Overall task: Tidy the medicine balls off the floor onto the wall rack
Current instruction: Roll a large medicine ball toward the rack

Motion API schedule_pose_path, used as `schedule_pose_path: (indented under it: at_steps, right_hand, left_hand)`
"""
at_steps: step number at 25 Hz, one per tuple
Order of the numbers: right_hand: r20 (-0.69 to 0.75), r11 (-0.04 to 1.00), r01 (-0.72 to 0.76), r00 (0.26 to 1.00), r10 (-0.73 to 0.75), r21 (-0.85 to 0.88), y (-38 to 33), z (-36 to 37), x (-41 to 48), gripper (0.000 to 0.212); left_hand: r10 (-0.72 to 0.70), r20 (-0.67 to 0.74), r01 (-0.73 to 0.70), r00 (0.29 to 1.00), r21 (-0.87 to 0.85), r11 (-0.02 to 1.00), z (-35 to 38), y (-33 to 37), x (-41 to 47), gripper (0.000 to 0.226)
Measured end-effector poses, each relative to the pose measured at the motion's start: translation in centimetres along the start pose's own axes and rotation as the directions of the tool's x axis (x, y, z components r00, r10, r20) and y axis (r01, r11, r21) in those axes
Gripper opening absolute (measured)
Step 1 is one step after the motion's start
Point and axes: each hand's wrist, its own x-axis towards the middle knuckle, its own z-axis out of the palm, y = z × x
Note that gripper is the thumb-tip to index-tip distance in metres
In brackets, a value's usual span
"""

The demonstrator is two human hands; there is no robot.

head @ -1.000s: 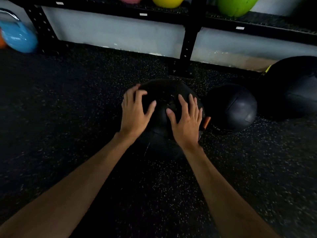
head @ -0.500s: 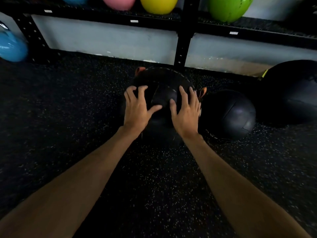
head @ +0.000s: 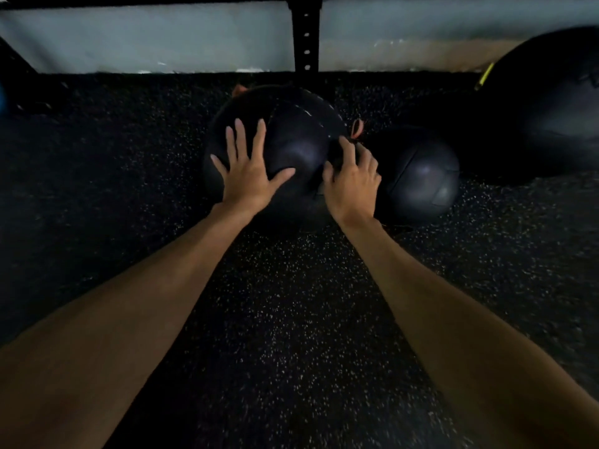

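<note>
A black medicine ball (head: 298,137) with orange handles lies on the speckled floor in front of the rack's upright post (head: 306,37). My left hand (head: 249,170) rests flat on its top left with the fingers spread. My right hand (head: 351,179) curls its fingers over the ball's right side, near an orange handle (head: 356,128). A smaller black medicine ball (head: 421,179) sits right beside it, partly hidden behind my right hand. A much larger black ball (head: 547,111) lies at the far right.
The black rack's lower rail (head: 162,0) runs along the top edge, with a pale wall (head: 146,40) behind it. Dark speckled rubber floor (head: 291,303) fills the lower view. A bit of blue (head: 1,98) shows at the left edge.
The view has tilted down and closer, so the coloured balls on the shelf are out of sight. My right hand has shifted from the ball's top to its right side, fingers curling.
</note>
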Motion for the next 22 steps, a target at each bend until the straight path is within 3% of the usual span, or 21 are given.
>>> schedule_pose_path:
  at_steps: [2,5,7,9,14,17,18,20,22]
  right_hand:
    - [-0.003,0.983,0.001,1.0,-0.001,-0.185,2.7,-1.0,-0.5,0.059]
    - [0.101,0.904,-0.171,0.969,0.227,-0.391,6.4,-1.3,-1.0,0.074]
    - [0.18,0.859,-0.253,0.915,0.362,-0.445,7.6,-1.4,-0.7,0.083]
    - [0.256,0.866,-0.314,0.866,0.429,-0.39,7.7,-1.8,0.0,0.093]
    - [0.274,0.867,-0.305,0.862,0.427,-0.393,8.8,-1.7,4.3,0.093]
    - [0.271,0.818,-0.073,0.924,0.271,-0.571,9.1,-1.3,9.1,0.047]
    - [0.283,0.802,0.002,0.936,0.209,-0.597,9.3,-1.4,11.1,0.04]
    - [0.226,0.816,-0.007,0.96,0.168,-0.579,10.3,-1.9,14.1,0.05]
    - [0.171,0.835,-0.037,0.973,0.156,-0.548,11.4,-2.0,16.2,0.072]
  left_hand:
    - [-0.08,-0.007,0.081,0.997,0.037,0.996,-0.4,0.8,1.4,0.095]
    - [-0.081,-0.104,0.094,0.991,0.127,0.987,0.0,2.6,3.0,0.078]
    - [-0.044,-0.121,0.061,0.992,0.145,0.987,0.7,3.8,4.5,0.068]
    - [-0.041,-0.121,0.057,0.992,0.136,0.989,0.9,4.4,6.5,0.063]
    - [0.001,-0.192,0.021,0.981,0.113,0.993,2.2,5.4,11.1,0.047]
    - [0.047,-0.225,-0.02,0.973,0.119,0.993,2.9,6.8,15.0,0.04]
    - [0.055,-0.239,-0.025,0.97,0.127,0.992,3.1,7.5,16.5,0.038]
    - [0.066,-0.253,-0.034,0.965,0.127,0.991,3.2,8.8,19.2,0.035]
    - [0.08,-0.254,-0.04,0.964,0.161,0.986,3.8,9.4,21.1,0.034]
